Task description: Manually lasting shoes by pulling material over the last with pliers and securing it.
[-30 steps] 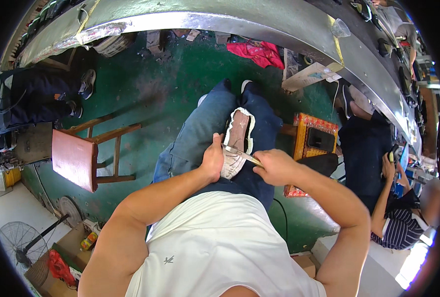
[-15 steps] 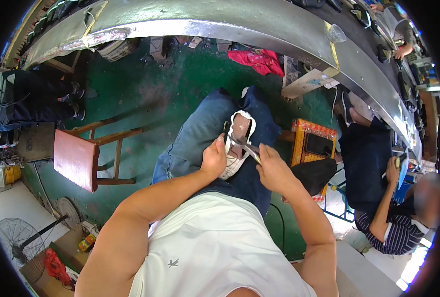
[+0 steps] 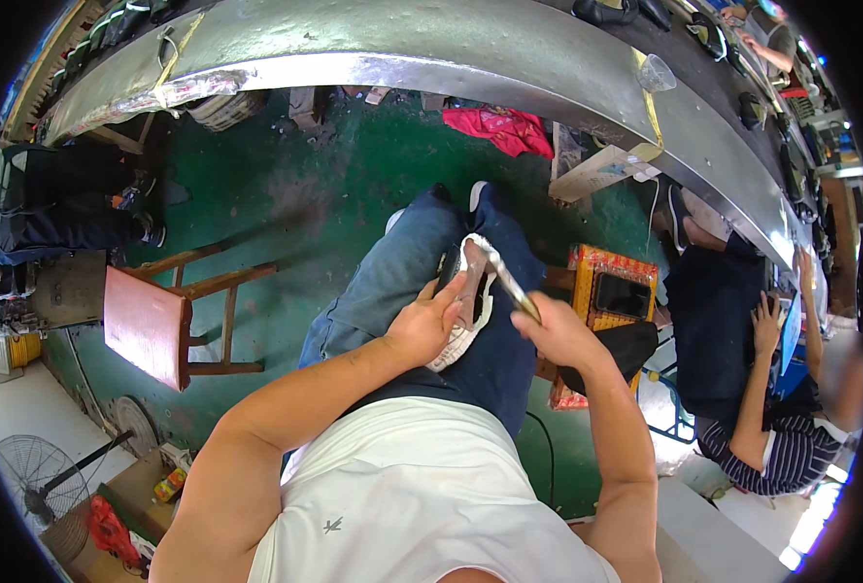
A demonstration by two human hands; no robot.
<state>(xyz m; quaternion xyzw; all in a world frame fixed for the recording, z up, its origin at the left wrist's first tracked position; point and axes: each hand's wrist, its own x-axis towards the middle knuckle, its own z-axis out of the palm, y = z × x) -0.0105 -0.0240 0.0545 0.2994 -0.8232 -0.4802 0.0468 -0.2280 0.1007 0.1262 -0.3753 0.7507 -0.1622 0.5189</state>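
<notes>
Green floor (image 3: 286, 194) here, stool (image 3: 145, 321) left, steel bench (image 3: 422, 78) far. Left hand (image 3: 425, 323) grasps shoe (image 3: 473, 274) on the lap (image 3: 378, 291), near left side; right hand (image 3: 554, 330) clenched round tool (image 3: 511, 284), tip at shoe's far end.

The shoe (image 3: 474, 291) is white and brown, floor (image 3: 276, 185) green, co-worker's shirt (image 3: 795, 452) striped.

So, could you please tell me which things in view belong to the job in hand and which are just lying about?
Job in hand:
Pale shoe, held by the left hand
Hand tool, gripped in the right hand

Apparently just lying about:
Dark phone
Pink cloth
Padded stool
Fan
</notes>
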